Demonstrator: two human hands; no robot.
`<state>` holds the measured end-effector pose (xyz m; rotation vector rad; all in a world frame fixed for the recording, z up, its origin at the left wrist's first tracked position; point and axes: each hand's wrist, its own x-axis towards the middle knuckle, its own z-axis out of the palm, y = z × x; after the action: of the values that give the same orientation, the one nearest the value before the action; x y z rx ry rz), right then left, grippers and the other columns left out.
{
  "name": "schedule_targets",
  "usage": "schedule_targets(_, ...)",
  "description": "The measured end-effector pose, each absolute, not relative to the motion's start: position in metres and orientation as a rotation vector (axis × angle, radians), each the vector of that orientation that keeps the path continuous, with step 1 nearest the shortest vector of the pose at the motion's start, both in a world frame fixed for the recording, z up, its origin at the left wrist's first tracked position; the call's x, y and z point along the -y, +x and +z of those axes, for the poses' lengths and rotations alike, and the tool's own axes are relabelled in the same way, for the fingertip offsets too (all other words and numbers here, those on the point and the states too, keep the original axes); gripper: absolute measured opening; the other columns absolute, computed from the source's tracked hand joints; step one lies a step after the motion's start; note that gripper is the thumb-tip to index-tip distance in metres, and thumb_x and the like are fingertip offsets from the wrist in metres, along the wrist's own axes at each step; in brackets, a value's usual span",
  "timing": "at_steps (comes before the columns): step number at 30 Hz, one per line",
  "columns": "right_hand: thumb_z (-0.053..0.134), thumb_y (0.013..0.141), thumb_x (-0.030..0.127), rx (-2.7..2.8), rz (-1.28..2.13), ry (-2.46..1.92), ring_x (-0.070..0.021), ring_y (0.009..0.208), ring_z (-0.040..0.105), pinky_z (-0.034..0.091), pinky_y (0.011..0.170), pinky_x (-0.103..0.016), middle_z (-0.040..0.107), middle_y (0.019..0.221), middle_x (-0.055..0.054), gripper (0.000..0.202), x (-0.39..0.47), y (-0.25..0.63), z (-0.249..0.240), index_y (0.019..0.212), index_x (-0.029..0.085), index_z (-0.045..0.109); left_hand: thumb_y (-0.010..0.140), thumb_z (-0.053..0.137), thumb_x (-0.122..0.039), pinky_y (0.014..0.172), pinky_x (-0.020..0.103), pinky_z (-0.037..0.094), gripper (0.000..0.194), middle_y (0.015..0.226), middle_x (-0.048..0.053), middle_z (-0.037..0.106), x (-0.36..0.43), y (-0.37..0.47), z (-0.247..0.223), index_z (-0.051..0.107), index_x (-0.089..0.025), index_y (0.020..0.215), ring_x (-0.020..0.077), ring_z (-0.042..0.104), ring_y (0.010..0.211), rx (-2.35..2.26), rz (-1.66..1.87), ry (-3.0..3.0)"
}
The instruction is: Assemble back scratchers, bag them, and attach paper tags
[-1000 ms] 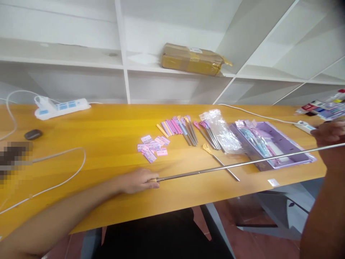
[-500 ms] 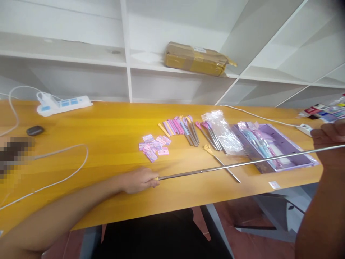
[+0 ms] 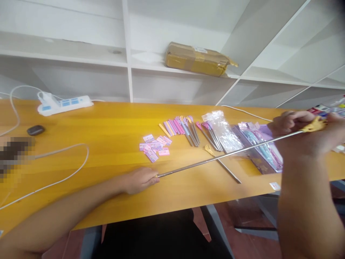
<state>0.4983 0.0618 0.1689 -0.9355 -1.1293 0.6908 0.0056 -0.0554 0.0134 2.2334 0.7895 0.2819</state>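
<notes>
A telescopic back scratcher (image 3: 205, 161) with a steel rod stretches between my hands, slanting up to the right. My left hand (image 3: 141, 180) is closed round its handle end, with only a sliver of yellow showing. At the other end, the yellow claw head (image 3: 314, 125) lies against the palm of my right hand (image 3: 296, 133), whose fingers curl beside it. Below the rod's middle, a second back scratcher (image 3: 228, 170) with a yellow claw lies on the table. Behind it are several shorter scratchers (image 3: 211, 135) with pink and purple heads, and another bunch (image 3: 190, 131) beside coloured handle tubes (image 3: 172, 127).
Small printed cards (image 3: 152, 145) lie scattered on the wooden table (image 3: 107, 169). A clear plastic bag (image 3: 222, 133) touches a purple box (image 3: 258, 168) of wrapped items, partly behind my right arm. A power strip (image 3: 66, 104) stands back left; a taped carton (image 3: 198, 59) rests on the shelf.
My right hand has moved left with the claw end, and the rod's visible span is shorter. The yellow claw now shows. My left hand has stayed in place.
</notes>
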Motion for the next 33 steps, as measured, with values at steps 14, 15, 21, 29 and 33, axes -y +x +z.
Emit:
schedule_targets(14, 0.028, 0.103, 0.077, 1.41, 1.181, -0.784, -0.0155, 0.056, 0.046, 0.037, 0.056, -0.03, 0.046, 0.057, -0.005, 0.076, -0.027, 0.259, 0.054, 0.065, 0.019, 0.06, 0.113, 0.027, -0.046, 0.071, 0.033, 0.04, 0.041, 0.084, 0.004, 0.06, 0.059, 0.005, 0.013, 0.047, -0.023, 0.085, 0.0225, 0.057, 0.074, -0.983, 0.392, 2.185)
schedule_targets(15, 0.027, 0.103, 0.077, 1.408, 1.202, -0.774, -0.0161, 0.057, 0.047, 0.038, 0.056, -0.031, 0.046, 0.058, -0.005, 0.077, -0.021, 0.25, 0.049, 0.066, 0.019, 0.061, 0.113, 0.028, -0.046, 0.071, 0.033, 0.041, 0.041, 0.084, 0.004, 0.061, 0.059, 0.004, 0.013, 0.047, -0.023, 0.086, 0.0226, 0.058, 0.075, -0.988, 0.395, 2.184)
schedule_targets(21, 0.024, 0.105, 0.079, 1.463, 1.32, -0.74, -0.0172, 0.06, 0.051, 0.04, 0.057, -0.031, 0.054, 0.063, -0.007, 0.08, 0.002, 0.223, 0.023, 0.073, 0.018, 0.065, 0.113, 0.029, -0.046, 0.075, 0.034, 0.046, 0.04, 0.092, 0.007, 0.067, 0.058, 0.002, 0.008, 0.055, -0.022, 0.096, 0.0243, 0.064, 0.081, -0.991, 0.433, 2.166)
schedule_targets(29, 0.022, 0.104, 0.082, 1.459, 1.409, -0.72, -0.0139, 0.054, 0.048, 0.038, 0.052, -0.028, 0.054, 0.064, -0.004, 0.081, 0.028, 0.199, -0.01, 0.074, 0.018, 0.061, 0.115, 0.031, -0.043, 0.094, 0.039, 0.054, 0.037, 0.117, 0.011, 0.074, 0.059, 0.0, 0.009, 0.061, -0.022, 0.114, 0.0282, 0.07, 0.104, -0.913, 0.442, 2.157)
schedule_targets(33, 0.021, 0.106, 0.08, 1.459, 1.397, -0.705, -0.0138, 0.055, 0.048, 0.038, 0.052, -0.027, 0.055, 0.065, -0.004, 0.079, 0.027, 0.2, -0.012, 0.076, 0.018, 0.061, 0.114, 0.03, -0.042, 0.098, 0.043, 0.054, 0.038, 0.12, 0.013, 0.073, 0.058, 0.0, 0.009, 0.062, -0.02, 0.118, 0.0301, 0.07, 0.108, -0.895, 0.43, 2.174)
